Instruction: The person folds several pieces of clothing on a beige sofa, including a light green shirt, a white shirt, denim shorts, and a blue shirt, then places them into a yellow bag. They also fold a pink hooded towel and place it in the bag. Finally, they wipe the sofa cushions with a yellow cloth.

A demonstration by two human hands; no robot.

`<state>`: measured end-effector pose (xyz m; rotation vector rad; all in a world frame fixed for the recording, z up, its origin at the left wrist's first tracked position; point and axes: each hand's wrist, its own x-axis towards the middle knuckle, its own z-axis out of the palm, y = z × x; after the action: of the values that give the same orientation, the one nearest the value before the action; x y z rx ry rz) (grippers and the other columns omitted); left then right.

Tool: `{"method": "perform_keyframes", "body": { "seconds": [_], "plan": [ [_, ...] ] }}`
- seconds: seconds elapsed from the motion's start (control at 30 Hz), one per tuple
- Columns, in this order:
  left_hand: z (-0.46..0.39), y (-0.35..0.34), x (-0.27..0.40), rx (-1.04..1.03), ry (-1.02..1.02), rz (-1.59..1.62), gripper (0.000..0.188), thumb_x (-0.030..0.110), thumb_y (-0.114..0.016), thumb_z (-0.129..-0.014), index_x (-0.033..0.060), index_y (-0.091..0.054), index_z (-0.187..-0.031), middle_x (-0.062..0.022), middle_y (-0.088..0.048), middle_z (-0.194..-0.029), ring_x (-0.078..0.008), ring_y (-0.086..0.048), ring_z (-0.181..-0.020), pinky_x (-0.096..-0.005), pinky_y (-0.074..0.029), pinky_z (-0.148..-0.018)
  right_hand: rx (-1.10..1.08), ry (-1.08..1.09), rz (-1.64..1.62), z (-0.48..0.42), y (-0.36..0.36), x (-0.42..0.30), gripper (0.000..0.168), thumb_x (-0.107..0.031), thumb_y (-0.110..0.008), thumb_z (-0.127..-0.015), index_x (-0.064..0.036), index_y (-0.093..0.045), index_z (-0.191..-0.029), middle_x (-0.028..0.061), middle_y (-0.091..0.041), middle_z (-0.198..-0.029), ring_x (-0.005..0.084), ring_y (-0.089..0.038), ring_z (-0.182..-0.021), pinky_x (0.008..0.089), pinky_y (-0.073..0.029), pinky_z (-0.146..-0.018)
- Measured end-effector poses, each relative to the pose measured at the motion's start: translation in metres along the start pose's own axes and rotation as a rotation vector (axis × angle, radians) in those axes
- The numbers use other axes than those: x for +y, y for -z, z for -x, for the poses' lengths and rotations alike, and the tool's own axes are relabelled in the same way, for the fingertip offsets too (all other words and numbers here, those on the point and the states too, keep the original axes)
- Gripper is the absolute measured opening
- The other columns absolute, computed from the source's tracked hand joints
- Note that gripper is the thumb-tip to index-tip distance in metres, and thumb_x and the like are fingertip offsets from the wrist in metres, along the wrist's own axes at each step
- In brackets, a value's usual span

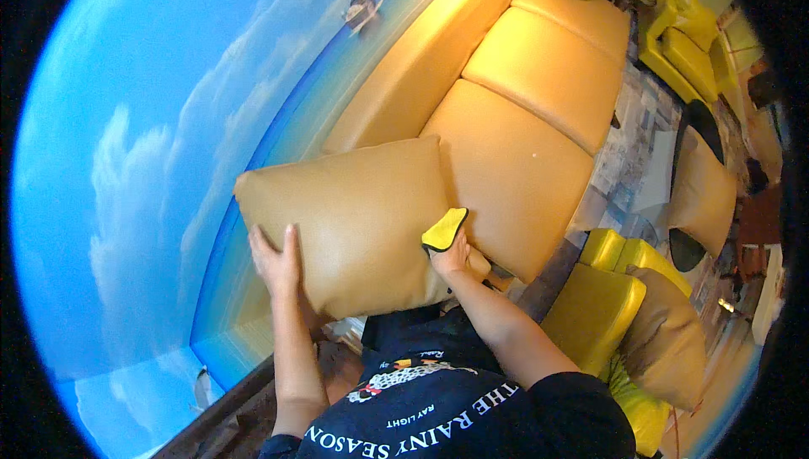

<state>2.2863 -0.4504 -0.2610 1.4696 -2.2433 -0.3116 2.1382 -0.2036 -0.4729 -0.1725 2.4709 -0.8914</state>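
Note:
A tan, leather-look cushion (354,225) is held up in front of my body, tilted, at the near end of a tan sofa (512,143). On the cushion's left side, my left hand (278,263) grips the edge, its thumb lying over the face. My right hand (450,258) is at the right side with a yellow cloth (445,230) edged in black. The cloth sticks up from the fingers against the cushion's right edge. Whether the right hand also supports the cushion cannot be told, since the underside is hidden.
A blue sky-and-sea mural (145,143) covers the wall at left. To the right stand a yellow-green armchair (588,301) with a brown cushion (663,332) against it, and a dark table (687,250) bearing another tan cushion (701,193). Another yellow-green armchair (689,54) stands farther off.

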Motion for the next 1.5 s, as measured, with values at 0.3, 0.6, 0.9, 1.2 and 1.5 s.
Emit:
{"method": "perform_keyframes", "body": {
  "seconds": [0.3, 0.6, 0.9, 1.2, 1.5],
  "plan": [
    [-0.053, -0.016, -0.148, -0.551, 0.547, 0.969, 0.099, 0.078, -0.039, -0.088, 0.0061, -0.024, -0.155, -0.0170, -0.034, -0.156, -0.0337, -0.041, -0.138, -0.0498, -0.034, -0.113, 0.037, -0.063, -0.195, -0.008, 0.029, -0.020, 0.075, -0.051, -0.070, -0.081, -0.005, -0.047, -0.136, 0.0206, -0.060, -0.129, 0.0385, -0.058, -0.118, 0.0479, -0.047, -0.098],
    [-0.039, 0.021, 0.002, -0.761, 0.387, 1.107, 0.080, 0.059, -0.056, -0.089, 0.0047, -0.043, -0.145, -0.0174, -0.049, -0.142, -0.0348, -0.053, -0.123, -0.0469, -0.044, -0.102, 0.298, -0.230, -0.469, 0.030, 0.057, 0.034, 0.049, -0.042, -0.049, -0.096, 0.002, -0.062, -0.112, 0.0276, -0.067, -0.104, 0.0434, -0.064, -0.101, 0.0468, -0.049, -0.088],
    [0.131, -0.032, 0.187, -1.346, 0.117, 1.187, 0.070, 0.054, -0.051, -0.094, -0.0003, -0.048, -0.138, -0.0177, -0.055, -0.132, -0.0309, -0.057, -0.115, -0.0416, -0.046, -0.096, 1.311, -0.245, -0.790, 0.195, 0.241, 0.202, 0.040, -0.030, -0.047, -0.102, 0.008, -0.059, -0.106, 0.0180, -0.067, -0.097, 0.0266, -0.062, -0.092, 0.0387, -0.048, -0.084],
    [0.394, -0.020, 0.347, -1.950, -0.409, 0.949, 0.054, 0.034, -0.059, -0.097, -0.0058, -0.050, -0.132, -0.0168, -0.061, -0.123, -0.0239, -0.059, -0.112, -0.0370, -0.047, -0.095, 1.786, -0.521, -0.923, 0.490, 0.173, 0.492, 0.048, -0.035, -0.040, -0.104, 0.000, -0.052, -0.135, 0.0126, -0.056, -0.136, 0.0249, -0.054, -0.119, 0.0379, -0.043, -0.102],
    [0.547, 0.050, 0.449, -2.001, -1.406, 0.408, 0.061, 0.042, -0.063, -0.094, -0.0014, -0.050, -0.135, -0.0189, -0.066, -0.114, -0.0262, -0.067, -0.101, -0.0395, -0.053, -0.089, 2.152, -0.599, -1.564, 0.488, 0.084, 0.430, 0.054, -0.040, -0.038, -0.104, -0.003, -0.043, -0.144, 0.0103, -0.046, -0.147, 0.0267, -0.045, -0.130, 0.0406, -0.037, -0.110]
  ]
}}
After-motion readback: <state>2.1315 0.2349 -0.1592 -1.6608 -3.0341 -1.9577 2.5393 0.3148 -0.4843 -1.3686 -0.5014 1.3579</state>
